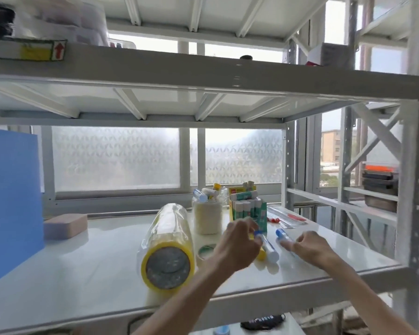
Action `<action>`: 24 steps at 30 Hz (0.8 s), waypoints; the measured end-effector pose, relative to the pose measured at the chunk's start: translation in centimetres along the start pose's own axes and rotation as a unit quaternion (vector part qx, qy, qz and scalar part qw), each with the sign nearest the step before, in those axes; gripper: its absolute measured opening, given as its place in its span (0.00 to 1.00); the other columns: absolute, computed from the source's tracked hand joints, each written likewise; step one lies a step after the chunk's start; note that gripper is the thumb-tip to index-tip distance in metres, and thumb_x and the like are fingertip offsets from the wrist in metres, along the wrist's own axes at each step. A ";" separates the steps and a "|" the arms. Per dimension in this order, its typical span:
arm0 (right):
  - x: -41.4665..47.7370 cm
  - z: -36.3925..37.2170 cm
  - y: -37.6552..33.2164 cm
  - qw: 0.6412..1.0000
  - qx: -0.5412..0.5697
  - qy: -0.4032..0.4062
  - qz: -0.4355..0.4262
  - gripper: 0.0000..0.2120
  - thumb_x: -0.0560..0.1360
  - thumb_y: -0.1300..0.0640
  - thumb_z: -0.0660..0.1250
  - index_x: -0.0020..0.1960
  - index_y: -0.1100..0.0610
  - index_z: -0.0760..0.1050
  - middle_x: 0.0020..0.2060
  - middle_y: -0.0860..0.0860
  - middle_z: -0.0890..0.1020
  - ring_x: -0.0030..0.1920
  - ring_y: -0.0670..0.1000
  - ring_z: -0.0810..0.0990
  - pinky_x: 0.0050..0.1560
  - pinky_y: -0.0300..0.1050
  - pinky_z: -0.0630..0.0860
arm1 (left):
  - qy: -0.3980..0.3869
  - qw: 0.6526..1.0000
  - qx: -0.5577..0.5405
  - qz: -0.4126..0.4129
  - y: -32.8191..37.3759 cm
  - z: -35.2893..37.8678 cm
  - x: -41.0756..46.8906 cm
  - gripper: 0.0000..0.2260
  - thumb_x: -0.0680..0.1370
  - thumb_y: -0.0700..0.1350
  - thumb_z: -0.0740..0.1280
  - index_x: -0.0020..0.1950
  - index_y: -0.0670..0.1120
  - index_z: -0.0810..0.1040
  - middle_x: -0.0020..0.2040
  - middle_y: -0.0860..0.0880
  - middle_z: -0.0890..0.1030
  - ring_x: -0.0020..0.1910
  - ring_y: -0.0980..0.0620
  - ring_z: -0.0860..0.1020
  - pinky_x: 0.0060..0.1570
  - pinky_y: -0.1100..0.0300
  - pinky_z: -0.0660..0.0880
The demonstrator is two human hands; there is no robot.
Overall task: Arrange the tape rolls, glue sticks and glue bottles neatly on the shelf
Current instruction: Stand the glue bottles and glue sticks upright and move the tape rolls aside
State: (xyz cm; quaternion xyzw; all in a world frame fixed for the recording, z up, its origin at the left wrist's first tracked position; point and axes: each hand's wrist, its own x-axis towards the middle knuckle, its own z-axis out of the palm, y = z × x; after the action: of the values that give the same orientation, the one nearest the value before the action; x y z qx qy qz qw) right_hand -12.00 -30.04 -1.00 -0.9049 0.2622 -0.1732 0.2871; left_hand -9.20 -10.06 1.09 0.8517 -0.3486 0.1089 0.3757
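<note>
A blue board (10, 201) stands at the far left of the shelf (82, 262), with a pinkish block (64, 226) just beside it. Near the middle lies a wrapped sleeve of yellow tape rolls (167, 247) on its side, one end toward the front edge. A small tape roll (206, 251) lies flat next to it. Behind that stand a jar (207, 216) stuffed with glue bottles and an open box of glue sticks (248, 209).

In the lower middle of the frame, the left hand (237, 245) curls its fingers around the capped end of a glue bottle (267, 247), which lies tilted over something yellow. To the right, the right hand (311, 247) has its fingertips on a second glue bottle (282, 235) with a blue cap. Blur hides whether it is actually gripped. Farther back at the right lies a clear packet (286, 218) of red-tipped items.

The step appears to be gathering the loose bottles. It would go best by taking each bottle by the body, not the cap, standing it upright beside the jar or the box, and keeping the caps facing one way. The round bottles are likely to roll if laid down near the front edge.
</note>
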 end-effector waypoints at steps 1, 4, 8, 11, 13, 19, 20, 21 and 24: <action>0.6 0.5 0.3 1.000 -0.006 0.001 0.000 0.22 0.71 0.41 0.70 0.29 0.57 0.72 0.25 0.51 0.72 0.27 0.51 0.72 0.30 0.41 0.63 | -0.007 0.999 0.028 -0.015 0.0 1.7 1.2 0.13 0.77 0.47 0.65 0.60 0.43 0.79 0.57 0.44 0.82 0.54 0.47 0.79 0.55 0.54 0.78; 1.8 1.1 1.4 0.998 0.050 0.031 0.002 0.20 0.72 0.45 0.70 0.35 0.62 0.80 0.31 0.56 0.80 0.35 0.56 0.81 0.36 0.44 0.70 | -0.010 0.984 0.172 -0.043 -0.5 5.3 4.3 0.21 0.77 0.60 0.61 0.57 0.44 0.78 0.53 0.45 0.77 0.52 0.47 0.74 0.52 0.55 0.69; 2.9 -0.1 2.8 0.976 0.213 0.044 0.024 0.18 0.75 0.52 0.68 0.29 0.59 0.75 0.29 0.56 0.76 0.32 0.54 0.72 0.36 0.45 0.65 | -0.067 0.954 0.276 -0.094 -1.2 6.9 7.4 0.29 0.73 0.66 0.58 0.58 0.44 0.79 0.56 0.42 0.75 0.57 0.44 0.70 0.59 0.50 0.64; 3.0 -0.5 3.5 0.938 0.344 0.052 0.013 0.13 0.77 0.54 0.68 0.41 0.63 0.82 0.36 0.60 0.81 0.37 0.55 0.75 0.40 0.46 0.70 | -0.090 0.955 0.272 -0.073 -1.4 7.4 8.2 0.24 0.72 0.63 0.61 0.53 0.44 0.79 0.56 0.44 0.72 0.54 0.45 0.65 0.56 0.50 0.61; 2.4 -0.6 3.3 0.930 0.364 0.051 -0.007 0.08 0.76 0.57 0.70 0.46 0.62 0.81 0.43 0.60 0.84 0.41 0.56 0.79 0.46 0.46 0.75 | -0.073 0.966 0.243 -0.052 -1.4 7.6 7.9 0.19 0.72 0.61 0.62 0.42 0.46 0.76 0.52 0.44 0.73 0.52 0.46 0.65 0.54 0.50 0.61; 1.2 -0.3 2.3 0.955 0.284 0.045 -0.075 0.15 0.79 0.63 0.65 0.65 0.60 0.75 0.56 0.51 0.80 0.55 0.52 0.76 0.58 0.44 0.67 | 0.103 0.993 -0.003 0.053 -1.1 8.6 7.9 0.09 0.77 0.51 0.65 0.49 0.47 0.69 0.43 0.49 0.76 0.43 0.48 0.73 0.50 0.53 0.69; 1.3 -0.2 2.4 0.956 0.281 0.043 -0.079 0.17 0.79 0.63 0.64 0.68 0.60 0.73 0.59 0.52 0.79 0.57 0.52 0.76 0.60 0.46 0.67 | 0.096 0.993 -0.018 0.063 -1.0 8.6 7.8 0.09 0.77 0.51 0.66 0.49 0.48 0.67 0.42 0.50 0.74 0.42 0.49 0.71 0.49 0.53 0.68; 1.5 0.0 2.5 0.956 0.277 0.041 -0.084 0.18 0.79 0.63 0.63 0.69 0.59 0.71 0.62 0.53 0.79 0.60 0.53 0.76 0.63 0.48 0.68 | 0.080 0.995 -0.015 0.064 -1.1 8.7 7.8 0.10 0.78 0.51 0.66 0.49 0.49 0.66 0.43 0.51 0.73 0.43 0.50 0.70 0.51 0.53 0.68; 1.6 0.2 2.4 0.959 0.266 0.027 -0.096 0.18 0.80 0.63 0.62 0.69 0.57 0.70 0.62 0.53 0.78 0.66 0.58 0.75 0.69 0.56 0.68 | 0.042 0.997 0.005 0.059 -1.5 9.1 7.9 0.10 0.79 0.53 0.65 0.52 0.49 0.68 0.48 0.49 0.74 0.48 0.49 0.71 0.52 0.54 0.67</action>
State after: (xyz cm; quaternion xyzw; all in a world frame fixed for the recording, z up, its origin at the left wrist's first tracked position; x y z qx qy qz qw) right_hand -11.58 -32.55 -2.34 -0.8118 0.1261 -0.2882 0.4920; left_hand -3.06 -19.89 -2.51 0.8260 -0.3818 0.1685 0.3790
